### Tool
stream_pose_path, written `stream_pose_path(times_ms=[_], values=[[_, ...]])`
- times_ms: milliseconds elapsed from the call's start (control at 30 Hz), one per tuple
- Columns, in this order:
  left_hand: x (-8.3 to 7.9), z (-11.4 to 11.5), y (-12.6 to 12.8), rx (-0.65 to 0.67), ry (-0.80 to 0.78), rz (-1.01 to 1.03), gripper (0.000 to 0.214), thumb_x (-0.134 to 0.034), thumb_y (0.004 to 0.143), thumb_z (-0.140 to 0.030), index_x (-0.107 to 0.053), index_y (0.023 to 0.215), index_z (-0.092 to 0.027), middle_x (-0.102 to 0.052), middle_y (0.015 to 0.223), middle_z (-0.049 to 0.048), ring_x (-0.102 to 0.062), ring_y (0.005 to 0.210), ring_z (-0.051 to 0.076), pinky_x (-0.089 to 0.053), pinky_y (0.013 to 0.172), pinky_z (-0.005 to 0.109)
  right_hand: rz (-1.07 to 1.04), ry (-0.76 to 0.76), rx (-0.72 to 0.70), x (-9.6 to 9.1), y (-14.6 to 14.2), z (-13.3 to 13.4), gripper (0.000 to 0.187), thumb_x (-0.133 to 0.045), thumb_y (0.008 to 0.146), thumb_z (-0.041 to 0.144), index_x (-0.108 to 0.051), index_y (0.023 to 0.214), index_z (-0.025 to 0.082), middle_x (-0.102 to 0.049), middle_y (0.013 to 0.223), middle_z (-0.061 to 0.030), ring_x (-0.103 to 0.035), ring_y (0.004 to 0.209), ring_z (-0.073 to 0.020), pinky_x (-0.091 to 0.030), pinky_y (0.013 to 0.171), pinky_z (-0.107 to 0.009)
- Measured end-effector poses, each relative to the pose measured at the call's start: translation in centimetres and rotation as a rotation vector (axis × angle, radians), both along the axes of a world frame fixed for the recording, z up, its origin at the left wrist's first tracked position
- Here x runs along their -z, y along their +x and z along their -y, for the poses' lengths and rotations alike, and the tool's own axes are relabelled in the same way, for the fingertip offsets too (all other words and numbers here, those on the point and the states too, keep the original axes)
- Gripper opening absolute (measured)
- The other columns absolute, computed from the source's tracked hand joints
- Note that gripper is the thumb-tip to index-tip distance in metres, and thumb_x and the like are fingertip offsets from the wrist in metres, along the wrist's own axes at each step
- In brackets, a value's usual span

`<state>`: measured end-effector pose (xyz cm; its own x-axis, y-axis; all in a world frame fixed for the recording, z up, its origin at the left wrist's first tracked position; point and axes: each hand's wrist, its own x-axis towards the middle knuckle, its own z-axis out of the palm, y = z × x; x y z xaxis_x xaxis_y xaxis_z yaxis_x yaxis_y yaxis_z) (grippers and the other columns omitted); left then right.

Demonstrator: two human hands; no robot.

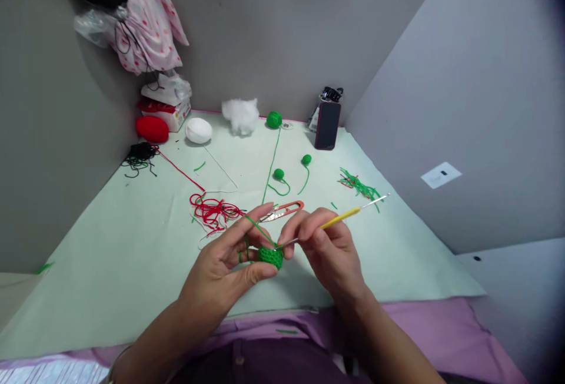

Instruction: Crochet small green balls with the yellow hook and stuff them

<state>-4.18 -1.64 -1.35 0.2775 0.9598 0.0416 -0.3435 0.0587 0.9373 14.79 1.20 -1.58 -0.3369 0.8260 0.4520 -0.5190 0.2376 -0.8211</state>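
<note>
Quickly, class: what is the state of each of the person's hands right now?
Left hand: closed, pinching the green crochet piece.
Right hand: closed, holding the yellow-handled crochet hook.

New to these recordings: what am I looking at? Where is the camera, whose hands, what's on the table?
One picture, from a camera on a person's head, looking down at their own bare hands; no machine here. The left hand pinches a small green crochet piece; the right hand holds a yellow-handled hook, its tip at that piece. On the table lie snips, tangled red yarn, a red ball, a white ball, a green ball, white stuffing, green scraps and a phone standing at the back.
</note>
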Motion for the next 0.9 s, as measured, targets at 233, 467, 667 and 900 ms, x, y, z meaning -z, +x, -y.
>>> stream_pose_path(times_ms=[233,467,667,900], values=[[0.3,0.1,-0.2,0.018,-0.014,-0.057,0.063,-0.086,0.083,-0.02,-0.067,0.138,-0.045,-0.068,0.094,-0.0046,-0.069,0.086,0.009,-0.057,0.083,0.018,0.241,0.197,0.069,-0.9,1.4,0.0,0.018,-0.059,0.105,0.026,-0.076,0.106,0.023,-0.077,0.097,-0.0059,-0.071,0.086,-0.0168,-0.06,0.075,-0.032],[0.0,-0.2,-0.3,0.055,-0.017,-0.117,0.065,-0.084,0.081,-0.015,-0.069,0.138,-0.042,-0.068,0.093,-0.0038,-0.067,0.086,0.011,-0.055,0.08,0.02,0.475,0.312,-0.007,-2.7,2.6,-0.5,0.022,-0.056,0.106,0.028,-0.076,0.103,0.021,-0.077,0.092,-0.0072,-0.072,0.09,-0.0191,-0.059,0.082,-0.036],[0.0,-0.5,-0.2,0.08,-0.046,-0.108,0.062,-0.083,0.08,-0.015,-0.071,0.136,-0.037,-0.066,0.091,-0.003,-0.065,0.082,0.011,-0.054,0.077,0.022,0.462,0.318,0.002,-1.8,2.2,-0.6,0.022,-0.056,0.106,0.029,-0.076,0.101,0.021,-0.076,0.091,-0.0064,-0.072,0.089,-0.0186,-0.06,0.079,-0.035],[0.6,-0.2,0.0,-0.021,-0.054,-0.118,0.061,-0.085,0.08,-0.02,-0.07,0.136,-0.039,-0.067,0.089,-0.0035,-0.064,0.081,0.011,-0.055,0.077,0.02,0.581,0.538,0.186,-1.2,1.8,0.8,0.02,-0.053,0.106,0.019,-0.071,0.114,0.025,-0.075,0.099,-0.0077,-0.071,0.098,-0.0204,-0.06,0.081,-0.037]])
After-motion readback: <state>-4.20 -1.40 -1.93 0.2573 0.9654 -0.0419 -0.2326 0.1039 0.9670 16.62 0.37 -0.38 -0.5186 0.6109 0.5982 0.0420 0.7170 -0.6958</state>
